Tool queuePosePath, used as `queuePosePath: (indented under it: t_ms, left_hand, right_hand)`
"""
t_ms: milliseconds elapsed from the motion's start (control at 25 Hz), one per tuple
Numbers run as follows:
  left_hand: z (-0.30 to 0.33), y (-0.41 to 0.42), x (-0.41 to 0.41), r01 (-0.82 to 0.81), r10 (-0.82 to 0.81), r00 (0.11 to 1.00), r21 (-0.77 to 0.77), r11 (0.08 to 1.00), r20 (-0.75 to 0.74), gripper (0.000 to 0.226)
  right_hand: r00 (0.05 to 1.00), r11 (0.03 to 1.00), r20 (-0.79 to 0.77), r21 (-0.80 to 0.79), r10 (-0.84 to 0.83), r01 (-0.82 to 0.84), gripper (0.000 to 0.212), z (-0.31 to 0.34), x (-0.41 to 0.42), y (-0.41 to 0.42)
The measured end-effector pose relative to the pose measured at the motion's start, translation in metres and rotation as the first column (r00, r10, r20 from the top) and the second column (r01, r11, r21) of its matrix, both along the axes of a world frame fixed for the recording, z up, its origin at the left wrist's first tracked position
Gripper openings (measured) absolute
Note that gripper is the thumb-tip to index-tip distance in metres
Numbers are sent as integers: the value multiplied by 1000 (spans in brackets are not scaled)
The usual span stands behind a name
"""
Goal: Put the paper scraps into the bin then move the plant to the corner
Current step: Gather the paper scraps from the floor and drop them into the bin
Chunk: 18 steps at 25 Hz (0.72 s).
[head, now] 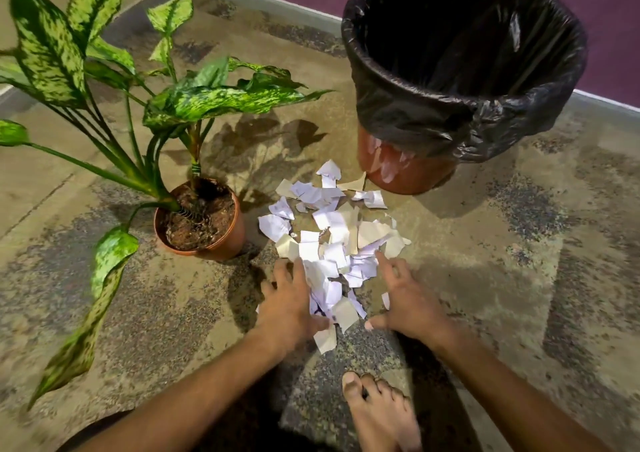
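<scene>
Nearest, a bare foot (377,413) rests on the speckled floor (519,278). Beyond it, the left hand (289,304) and right hand (407,301) lie spread and relaxed, flanking the near edge of the paper scraps (332,240), grasping nothing. Left stands the potted plant (201,216); behind the scraps, the black-lined bin (460,70) sits near the purple wall (606,8).

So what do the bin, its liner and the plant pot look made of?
The round reddish-brown bin looks like glossy plastic, judging by its pale reflections. Its black liner is thin, shiny, crinkled plastic film. The small terracotta-coloured plant pot has a smooth thin rim, so probably plastic, not clay.
</scene>
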<state>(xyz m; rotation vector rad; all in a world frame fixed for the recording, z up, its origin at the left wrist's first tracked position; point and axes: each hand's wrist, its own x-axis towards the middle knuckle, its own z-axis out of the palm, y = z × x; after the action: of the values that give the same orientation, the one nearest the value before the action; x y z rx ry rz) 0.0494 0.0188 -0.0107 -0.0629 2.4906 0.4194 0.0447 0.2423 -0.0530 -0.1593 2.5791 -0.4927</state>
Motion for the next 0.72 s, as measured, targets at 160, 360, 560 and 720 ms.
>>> queuePosePath:
  t_ms: [160,360,560,720]
  left_hand:
    - [-18,-24,9,-69,92,987,-164,984,135,139]
    - [-21,-31,11,-37,39,999,-92,995,27,127]
    - [-18,-15,10,-10,10,1000,156,988,2,112]
    - [-20,-8,7,-57,74,996,268,962,-54,69]
  right_hand:
    - [986,989,-73,-13,148,-150,132,-1,1,-30]
    - [933,947,-162,64,322,-315,118,0,8,-56]
    - [920,936,-177,8,348,-353,61,3,17,-74]
    - [945,967,-240,-71,223,-246,37,10,16,-69]
